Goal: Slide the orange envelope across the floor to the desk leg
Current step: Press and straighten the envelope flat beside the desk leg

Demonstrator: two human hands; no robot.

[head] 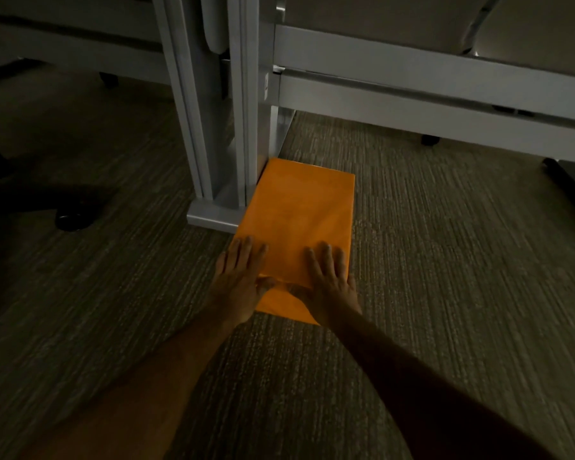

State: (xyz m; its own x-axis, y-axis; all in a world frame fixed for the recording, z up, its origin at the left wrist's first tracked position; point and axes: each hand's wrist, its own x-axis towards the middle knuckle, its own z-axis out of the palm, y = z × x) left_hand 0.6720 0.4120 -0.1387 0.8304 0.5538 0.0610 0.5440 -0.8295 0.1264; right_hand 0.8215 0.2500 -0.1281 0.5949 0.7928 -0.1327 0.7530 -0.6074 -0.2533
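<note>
the flat orange paper envelope (299, 224) lies on the grey-brown striped carpet floor (445, 260), its long side running away from the person. its far left corner and left edge sit right against the foot of the pale grey metal desk leg (219, 161), touching or all but touching the leg's base plate. both hands rest on the near half of the envelope. the left hand (239, 280) lies palm down at the envelope's left edge, fingers (246, 250) spread flat and released, part of the hand hanging over onto the carpet. the right hand (329, 283) lies palm down near the right edge, fingers also flat and unclenched, gripping nothing. the thumbs nearly meet between the hands, over a crease in the paper. both bare forearms reach in from the bottom of the view. to the left, in shadow, stands a black office chair base with a castor (70, 217).
</note>
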